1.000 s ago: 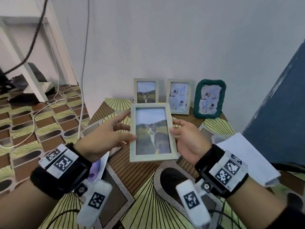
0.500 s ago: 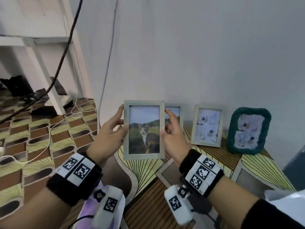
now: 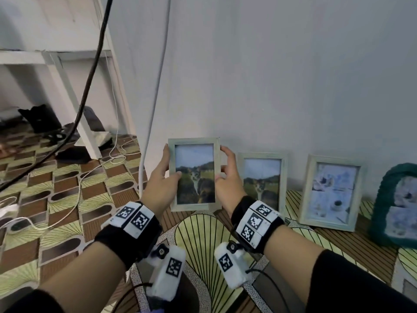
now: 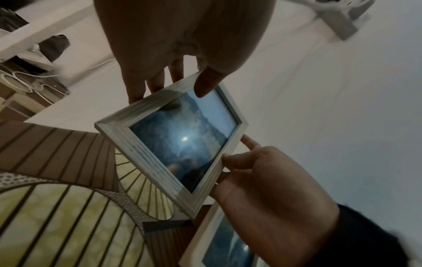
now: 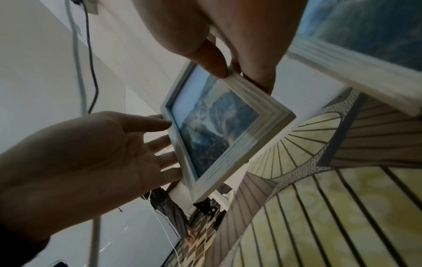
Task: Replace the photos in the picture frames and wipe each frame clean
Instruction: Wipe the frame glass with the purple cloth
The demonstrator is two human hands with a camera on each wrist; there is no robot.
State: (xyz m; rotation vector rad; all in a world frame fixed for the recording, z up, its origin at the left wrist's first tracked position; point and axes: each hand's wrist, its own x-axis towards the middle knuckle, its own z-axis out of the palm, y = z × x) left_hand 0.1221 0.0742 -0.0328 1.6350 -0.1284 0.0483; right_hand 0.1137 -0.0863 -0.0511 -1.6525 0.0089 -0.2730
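Observation:
I hold a pale wooden frame with a cat photo (image 3: 195,175) upright close to the wall, at the left end of the row of frames. My left hand (image 3: 165,175) pinches its left edge, thumb on the front (image 4: 206,83), fingers behind. My right hand (image 3: 223,171) pinches the right edge the same way (image 5: 219,66). Whether the frame's bottom edge touches the table (image 3: 198,233) I cannot tell. To its right stand a second cat frame (image 3: 261,184), a frame with a pale blue photo (image 3: 331,193) and a green frame (image 3: 397,204).
The grey wall (image 3: 270,75) stands right behind the frames. A white cable (image 3: 158,86) hangs down the wall by my left hand, and a black cable (image 3: 90,75) crosses at the left. A white shelf (image 3: 67,71) and loose cords (image 3: 67,188) are on the floor side.
Both hands carried the cat frame away from me, up and to the back left, until it stands by the wall left of the other cat frame. My view turned left.

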